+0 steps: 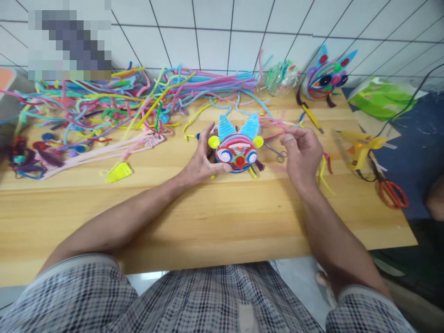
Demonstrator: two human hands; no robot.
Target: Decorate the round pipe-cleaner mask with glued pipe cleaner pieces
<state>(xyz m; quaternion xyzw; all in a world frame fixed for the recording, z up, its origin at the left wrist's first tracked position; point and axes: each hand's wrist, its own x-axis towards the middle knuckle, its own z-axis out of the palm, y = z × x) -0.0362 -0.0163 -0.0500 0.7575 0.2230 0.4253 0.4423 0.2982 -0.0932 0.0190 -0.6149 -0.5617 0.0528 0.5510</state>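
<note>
A small animal face made of pipe cleaners (239, 147) stands near the table's middle, with blue ears, yellow side discs, white-and-blue eyes and a red nose. My left hand (204, 159) is curved round its left side, thumb at the lower front edge. To the right of the face, my right hand (303, 155) is closed in a pinch, with a thin pink pipe cleaner (274, 136) running to the fingertips. Small scissors (280, 156) lie on the table between the face and my right hand. A purple tassel (259, 165) shows at the face's lower right.
Heaped pipe cleaners (215, 83) cover the table's back and left. A second finished-looking face (326, 81) stands back right beside a yellow cutter knife (312, 118). A yellow glue gun (362, 145) and orange-handled scissors (391, 192) lie at the right edge. A yellow piece (120, 172) lies left.
</note>
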